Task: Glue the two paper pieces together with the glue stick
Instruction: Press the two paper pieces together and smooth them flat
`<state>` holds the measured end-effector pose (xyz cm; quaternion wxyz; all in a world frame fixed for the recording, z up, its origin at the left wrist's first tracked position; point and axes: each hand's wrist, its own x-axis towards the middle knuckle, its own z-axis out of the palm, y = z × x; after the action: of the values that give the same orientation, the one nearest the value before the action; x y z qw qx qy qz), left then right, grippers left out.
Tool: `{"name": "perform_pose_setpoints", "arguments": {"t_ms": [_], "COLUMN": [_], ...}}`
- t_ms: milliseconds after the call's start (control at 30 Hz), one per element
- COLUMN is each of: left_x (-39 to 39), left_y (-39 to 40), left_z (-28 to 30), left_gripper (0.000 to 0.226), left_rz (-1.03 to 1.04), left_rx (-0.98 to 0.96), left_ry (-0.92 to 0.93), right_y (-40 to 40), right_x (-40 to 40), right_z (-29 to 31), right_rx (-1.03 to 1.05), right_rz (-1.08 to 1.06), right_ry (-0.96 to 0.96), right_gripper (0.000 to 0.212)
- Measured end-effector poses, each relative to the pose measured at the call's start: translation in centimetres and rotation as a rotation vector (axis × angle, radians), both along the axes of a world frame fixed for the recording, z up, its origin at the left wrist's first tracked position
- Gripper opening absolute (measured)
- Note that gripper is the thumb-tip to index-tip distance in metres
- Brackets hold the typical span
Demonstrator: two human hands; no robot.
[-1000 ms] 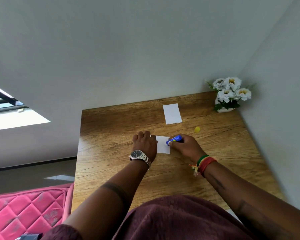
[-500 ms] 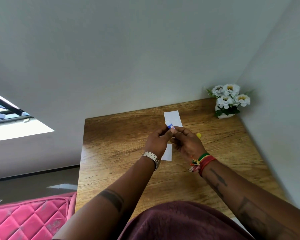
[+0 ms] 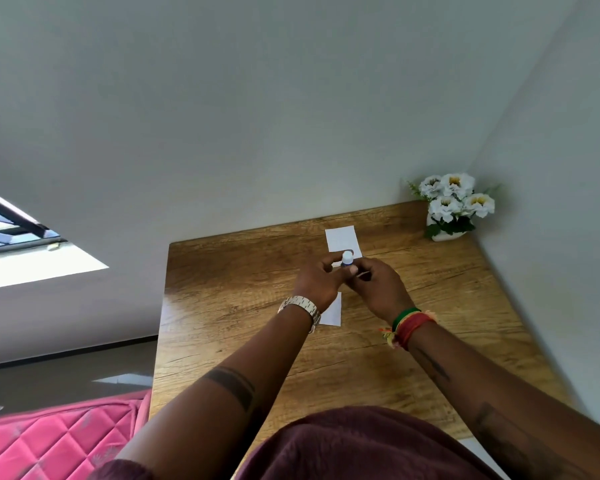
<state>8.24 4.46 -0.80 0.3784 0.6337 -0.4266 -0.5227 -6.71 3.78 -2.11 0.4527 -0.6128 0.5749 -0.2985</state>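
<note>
Both hands are raised above the wooden table (image 3: 243, 327) and meet around a blue glue stick (image 3: 347, 259), which points up with its white tip showing. My left hand (image 3: 317, 284), with a watch on the wrist, pinches the stick from the left. My right hand (image 3: 378, 289), with woven wristbands, grips it from the right. One white paper piece (image 3: 332, 312) lies flat under my hands, partly hidden by the left wrist. The second white paper piece (image 3: 341, 238) lies farther back, just beyond the stick. I do not see the yellow cap.
A small white pot of white flowers (image 3: 452, 206) stands in the far right corner, where two walls meet. A pink quilted cushion (image 3: 49, 441) sits low on the left beside the table. The table's left edge drops to a dark floor.
My left hand has left the near paper and my right hand has lifted the glue stick off it. Both hands now hold the stick in the air, tip up.
</note>
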Motion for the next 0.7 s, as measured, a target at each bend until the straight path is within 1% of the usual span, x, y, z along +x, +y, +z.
{"name": "perform_pose_setpoints", "arguments": {"t_ms": [67,133,233,300,467,567,633,700], "left_x": [-1.0,-1.8,-2.5,-2.8,-3.3,-3.4,-3.3,-3.2], "left_y": [-0.1,-0.1,-0.2,-0.3,-0.8,-0.9,-0.9,-0.8], "left_z": [-0.1,-0.6,-1.2,-1.5,-2.1,-2.3,-2.4,-2.4], "left_gripper": [0.056,0.061,0.054,0.051,0.046,0.045,0.045,0.043], "left_rz": [-0.038,-0.056,-0.104,-0.108,-0.116,-0.102,-0.092,-0.086], "left_rx": [-0.003,-0.011,-0.028,-0.004,0.032,0.035,0.039,0.040], "left_ry": [-0.035,-0.072,-0.130,-0.127,-0.146,-0.137,-0.137,-0.145], "right_y": [-0.1,-0.4,-1.2,-1.7,-1.9,-1.9,-2.0,-1.9], "right_x": [-1.3,-2.9,-5.7,-7.3,-8.8,-8.9,-9.2,-9.4], "right_z": [-0.7,-1.3,-2.2,-3.0,-5.1,-5.7,-5.8,-5.6], "right_rx": [-0.076,-0.123,-0.101,-0.064,-0.012,-0.029,-0.044,-0.035], "right_rz": [-0.074,-0.202,-0.377,-0.431,-0.425,-0.380,-0.346,-0.356], "right_ry": [0.101,0.162,0.223,0.261,0.365,0.415,0.431,0.405], "right_gripper": [0.022,0.021,0.015,0.014,0.006,0.005,0.010,0.023]}}
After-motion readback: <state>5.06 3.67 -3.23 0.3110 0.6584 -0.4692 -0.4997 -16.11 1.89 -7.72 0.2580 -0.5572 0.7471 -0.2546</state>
